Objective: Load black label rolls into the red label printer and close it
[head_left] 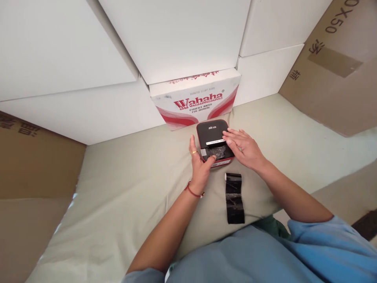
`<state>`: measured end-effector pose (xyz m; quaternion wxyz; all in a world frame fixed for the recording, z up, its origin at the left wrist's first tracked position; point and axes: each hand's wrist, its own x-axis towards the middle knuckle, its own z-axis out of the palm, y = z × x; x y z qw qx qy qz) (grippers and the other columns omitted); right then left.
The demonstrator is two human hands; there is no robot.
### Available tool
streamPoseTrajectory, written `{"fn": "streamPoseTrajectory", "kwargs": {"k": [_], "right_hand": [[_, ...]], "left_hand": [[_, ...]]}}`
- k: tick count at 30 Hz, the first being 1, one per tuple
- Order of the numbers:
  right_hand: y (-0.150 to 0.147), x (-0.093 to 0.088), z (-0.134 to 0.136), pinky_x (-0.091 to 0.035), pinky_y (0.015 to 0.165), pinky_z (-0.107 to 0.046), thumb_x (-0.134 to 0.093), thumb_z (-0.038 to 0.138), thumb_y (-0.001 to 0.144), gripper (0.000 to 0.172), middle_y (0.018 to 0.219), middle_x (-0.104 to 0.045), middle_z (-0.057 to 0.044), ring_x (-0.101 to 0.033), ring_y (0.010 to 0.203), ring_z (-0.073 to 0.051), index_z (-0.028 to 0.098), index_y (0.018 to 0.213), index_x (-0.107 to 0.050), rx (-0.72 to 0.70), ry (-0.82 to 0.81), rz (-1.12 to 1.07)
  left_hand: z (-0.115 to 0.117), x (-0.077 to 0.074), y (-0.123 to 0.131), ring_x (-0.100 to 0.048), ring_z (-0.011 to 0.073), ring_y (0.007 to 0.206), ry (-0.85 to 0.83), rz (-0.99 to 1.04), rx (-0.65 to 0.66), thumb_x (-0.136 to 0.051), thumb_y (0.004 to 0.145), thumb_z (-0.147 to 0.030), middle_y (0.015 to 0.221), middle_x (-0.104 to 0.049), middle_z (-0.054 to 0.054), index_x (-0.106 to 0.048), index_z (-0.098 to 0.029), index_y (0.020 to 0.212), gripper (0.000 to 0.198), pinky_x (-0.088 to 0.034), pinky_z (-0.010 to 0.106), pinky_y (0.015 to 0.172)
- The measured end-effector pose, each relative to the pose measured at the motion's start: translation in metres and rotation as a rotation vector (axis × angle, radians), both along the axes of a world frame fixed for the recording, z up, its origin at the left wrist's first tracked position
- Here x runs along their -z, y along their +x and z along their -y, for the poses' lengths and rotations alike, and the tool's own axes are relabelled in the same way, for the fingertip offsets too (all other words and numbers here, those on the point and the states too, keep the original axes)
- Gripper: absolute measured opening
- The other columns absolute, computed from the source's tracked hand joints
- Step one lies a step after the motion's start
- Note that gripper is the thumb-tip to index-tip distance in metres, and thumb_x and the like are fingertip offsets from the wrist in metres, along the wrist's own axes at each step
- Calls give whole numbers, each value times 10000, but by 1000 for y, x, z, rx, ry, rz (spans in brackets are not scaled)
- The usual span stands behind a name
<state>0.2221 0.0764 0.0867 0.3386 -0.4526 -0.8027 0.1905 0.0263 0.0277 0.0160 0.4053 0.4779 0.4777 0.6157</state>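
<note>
A small black label printer (212,133) with a red edge sits on the cloth-covered surface, and a dark ribbon shows in its front opening. My left hand (200,167) grips its near left corner, thumb on the front edge and ringed finger upright along the left side. Fingers stretched out, my right hand (243,147) lies against the right side of the printer's lid. Below the printer, a strip of shiny black ribbon (235,200) lies partly unrolled, with a white core at its upper end.
Right behind the printer stands a white and red water carton (200,104). White boxes (182,39) form a wall at the back. Brown cardboard boxes flank the surface on the left (38,177) and right (332,78). The pale green cloth (123,188) has wrinkles.
</note>
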Motion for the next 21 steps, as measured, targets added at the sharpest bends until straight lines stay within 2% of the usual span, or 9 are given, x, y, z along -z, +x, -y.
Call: {"fn": "streamPoseTrajectory", "kwargs": {"k": [3, 5, 9, 13, 16, 18, 21], "right_hand": [[-1, -3, 7, -415, 1287, -622, -468, 461, 1129, 419, 1438, -771, -89, -633, 1483, -288, 272, 1267, -815, 15, -3, 83], [-5, -9, 8, -436, 1271, -638, -482, 484, 1124, 411, 1450, -765, -85, -622, 1493, -298, 281, 1260, -812, 32, -25, 110], [-15, -17, 16, -404, 1289, -673, -477, 524, 1124, 472, 1499, -727, -120, -595, 1517, -335, 234, 1324, -791, 72, 5, 215], [-27, -21, 25, -318, 1352, -639, -488, 550, 1116, 607, 1525, -681, -235, -600, 1506, -374, 74, 1386, -750, 75, 103, 406], [-30, -23, 26, -361, 1348, -575, -520, 543, 1104, 664, 1522, -662, -295, -610, 1495, -382, -17, 1400, -720, 51, 136, 484], [-27, -22, 23, -413, 1321, -558, -532, 527, 1102, 645, 1520, -664, -289, -616, 1490, -379, -15, 1395, -724, 37, 136, 481], [-19, -18, 19, -478, 1280, -542, -504, 471, 1121, 530, 1516, -692, -212, -631, 1482, -336, 86, 1387, -752, 29, 105, 395]], "left_hand": [[-2, -4, -5, -214, 323, 1729, 74, -62, 28, -779, 826, -261, 1806, -307, 29, -560, -353, 1537, 750, -145, 508, 1431], [-4, -5, -8, -220, 335, 1725, 84, -96, 45, -767, 812, -252, 1792, -319, 34, -630, -341, 1450, 658, -167, 526, 1424], [-5, -5, -11, -233, 342, 1717, 82, -104, 53, -769, 799, -255, 1782, -329, 41, -637, -336, 1410, 630, -204, 543, 1410], [-4, -5, -11, -248, 345, 1708, 67, -104, 41, -766, 808, -264, 1788, -306, 50, -669, -308, 1301, 504, -243, 535, 1392], [-4, -6, -10, -260, 336, 1701, 60, -83, 33, -773, 808, -270, 1775, -319, 53, -668, -301, 1273, 478, -233, 516, 1393], [-6, -6, -8, -318, 321, 1672, 76, 25, 32, -770, 797, -266, 1732, -385, 48, -633, -317, 1318, 541, -260, 503, 1381], [-13, -4, -8, -457, 289, 1575, 38, 275, 8, -734, 810, -284, 1591, -535, 43, -578, -331, 1351, 564, -363, 483, 1330]]}}
